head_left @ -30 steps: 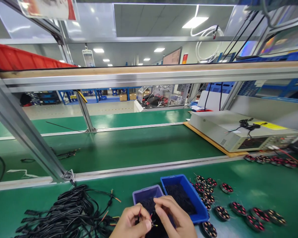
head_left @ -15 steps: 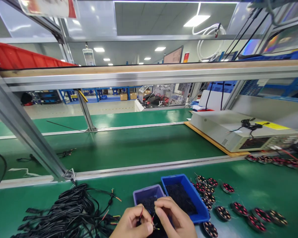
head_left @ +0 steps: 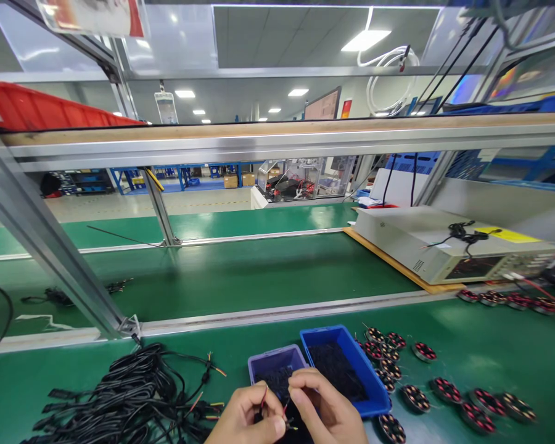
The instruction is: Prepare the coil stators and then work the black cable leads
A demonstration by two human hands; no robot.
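Note:
At the bottom centre, my left hand (head_left: 252,414) pinches a cable end with thin red and black wires (head_left: 264,394). Close beside it on the right, my right hand (head_left: 326,404) has thumb and fingertips pressed together around a thin dark wire. Several short wire tips stick out between the two hands. Just behind them stand a purple bin (head_left: 277,353) and a blue bin (head_left: 379,394), both holding small black pieces. To the left lies a large pile of black cables (head_left: 120,394) with stripped coloured ends.
Several round motor parts with copper and red windings (head_left: 445,390) lie to the right. A grey instrument (head_left: 425,237) rests on a wooden board behind. Metal frame posts (head_left: 160,209) and a shelf (head_left: 277,139) with a red bin (head_left: 41,105) cross the view.
Both hands stay almost in place, with the wires still between their fingers. At the far left, the small cables behind the post have shifted slightly left.

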